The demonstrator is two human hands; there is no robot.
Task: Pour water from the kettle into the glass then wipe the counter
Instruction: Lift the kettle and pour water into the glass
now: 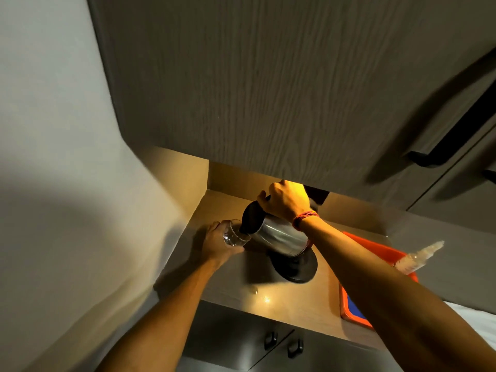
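Note:
A steel kettle (279, 236) with a black lid is tilted to the left above its round black base (296, 267). My right hand (285, 200) grips the kettle's handle from above. The kettle's spout sits over the mouth of a clear glass (233, 234), which leans toward it. My left hand (216, 241) wraps the glass from the left side, just above the beige counter (281, 296). Whether water is flowing cannot be made out.
An orange tray (351, 307) with a blue item lies on the counter's right part, and a clear plastic bottle (418, 255) rests on it. A dark upper cabinet (295, 89) hangs low overhead. A wall closes the left side. Lower cabinet doors with black handles (284, 343) sit below.

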